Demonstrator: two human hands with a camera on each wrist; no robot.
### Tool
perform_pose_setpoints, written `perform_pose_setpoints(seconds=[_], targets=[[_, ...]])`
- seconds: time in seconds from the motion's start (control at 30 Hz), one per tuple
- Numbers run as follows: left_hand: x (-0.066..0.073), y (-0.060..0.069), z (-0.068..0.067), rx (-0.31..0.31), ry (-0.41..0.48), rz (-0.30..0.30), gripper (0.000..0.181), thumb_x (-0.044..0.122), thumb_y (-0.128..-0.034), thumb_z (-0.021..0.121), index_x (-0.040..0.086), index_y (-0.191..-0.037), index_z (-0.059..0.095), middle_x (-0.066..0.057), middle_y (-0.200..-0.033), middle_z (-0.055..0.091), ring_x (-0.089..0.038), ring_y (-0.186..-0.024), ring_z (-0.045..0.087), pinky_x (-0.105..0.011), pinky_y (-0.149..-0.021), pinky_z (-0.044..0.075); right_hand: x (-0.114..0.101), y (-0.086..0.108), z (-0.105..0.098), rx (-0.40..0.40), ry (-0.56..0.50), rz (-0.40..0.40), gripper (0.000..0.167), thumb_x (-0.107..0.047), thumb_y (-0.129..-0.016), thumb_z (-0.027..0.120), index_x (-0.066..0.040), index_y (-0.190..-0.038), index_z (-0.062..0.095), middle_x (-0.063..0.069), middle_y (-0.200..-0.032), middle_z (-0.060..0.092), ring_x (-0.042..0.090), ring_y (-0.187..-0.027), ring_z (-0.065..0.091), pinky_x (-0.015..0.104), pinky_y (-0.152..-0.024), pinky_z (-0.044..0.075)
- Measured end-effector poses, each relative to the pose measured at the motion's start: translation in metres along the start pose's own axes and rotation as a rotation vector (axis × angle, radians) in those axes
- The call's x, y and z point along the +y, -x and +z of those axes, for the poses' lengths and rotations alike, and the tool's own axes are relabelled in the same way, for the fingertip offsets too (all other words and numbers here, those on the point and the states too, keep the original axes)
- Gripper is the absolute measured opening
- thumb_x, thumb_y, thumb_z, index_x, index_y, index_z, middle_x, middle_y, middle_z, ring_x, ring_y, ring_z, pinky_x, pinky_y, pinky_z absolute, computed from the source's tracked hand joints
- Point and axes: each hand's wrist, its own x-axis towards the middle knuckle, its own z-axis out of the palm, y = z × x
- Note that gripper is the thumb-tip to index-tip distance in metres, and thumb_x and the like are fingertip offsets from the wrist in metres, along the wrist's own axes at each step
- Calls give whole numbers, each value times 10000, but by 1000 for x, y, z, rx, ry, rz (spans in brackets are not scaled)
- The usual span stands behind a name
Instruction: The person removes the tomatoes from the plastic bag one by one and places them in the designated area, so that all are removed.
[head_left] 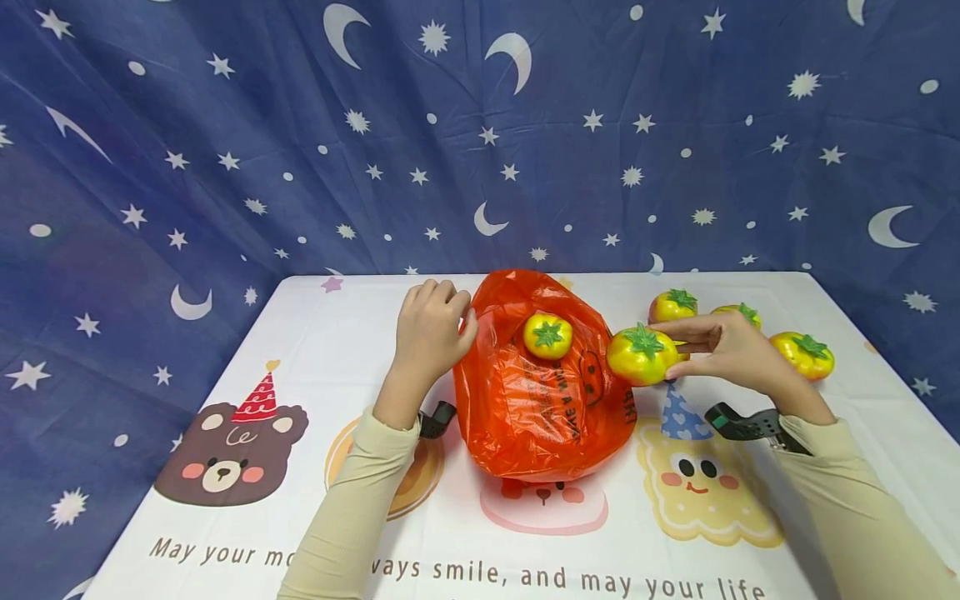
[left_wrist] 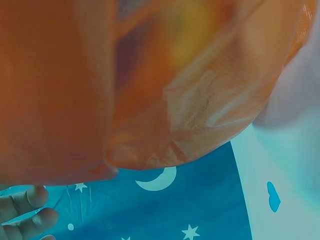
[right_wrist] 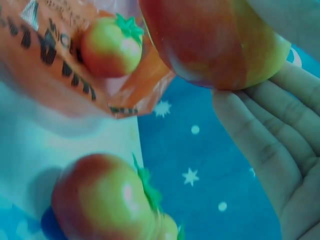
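A red plastic bag [head_left: 517, 433] with dark print lies with its mouth spread, one toy tomato [head_left: 547, 336] inside it. At the bag's left rim my left hand [head_left: 431, 329] grips the edge, its fingers curled; in the left wrist view the bag [left_wrist: 200, 120] hides most of that hand and only some fingertips [left_wrist: 37, 197] show. My right hand [head_left: 723, 346] pinches another yellow-red toy tomato [head_left: 641, 357] with a green leafy top, between thumb and fingers. That tomato is at the bag's right edge. In the right wrist view the held tomato [right_wrist: 220, 45] sits against the fingertips.
Several more toy tomatoes stand on the right of the table, one at the back [head_left: 672, 307] and one farther right [head_left: 802, 356], some partly behind my right hand. The white tablecloth [head_left: 300, 467] bears printed cartoons. A blue star-and-moon curtain [head_left: 420, 125] hangs behind.
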Motion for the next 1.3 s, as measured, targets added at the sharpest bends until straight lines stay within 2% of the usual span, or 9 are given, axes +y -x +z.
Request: perform_pose_setpoints(seconds=[0.7,0.9,1.03,1.13,1.3], targets=[[-1,1,2,-11,0,-5,116,138,-805,582,84,-704,591,-55,-713,544,-252,-703,519,-395,-744,452,39,43,-28,202,15,173,563,0,-728,751,83,-1242,537,-316,-1045,580,-128,-886,621,89,-705,504],[0,1,1,-8,5,-5,114,137,-800,587,81,-701,589,-58,-709,546,-252,-700,517,-396,-739,455,46,53,-31,286,85,241,560,-53,-727,769,82,-1223,549,-350,-972,562,-152,-831,600,58,-685,485],[0,1,0,-7,6,-7,112,137,-800,588,80,-703,591,-59,-713,553,-251,-701,520,-396,-740,458,53,59,-34,305,103,266,567,-97,-745,767,95,-1225,535,-375,-964,525,-206,-839,564,33,-683,466],[-1,0,0,-7,5,-7,110,137,-801,588,79,-708,593,-60,-716,556,-253,-702,521,-395,-742,459,60,64,-36,303,99,254,563,-110,-759,758,109,-1222,524,-361,-984,517,-225,-854,551,29,-687,463],[-1,0,1,-6,5,-6,109,135,-801,587,77,-709,593,-61,-719,561,-254,-704,524,-395,-742,459,68,68,-37,312,71,263,537,-87,-751,760,76,-1215,546,-345,-983,534,-219,-851,558,29,-683,464]])
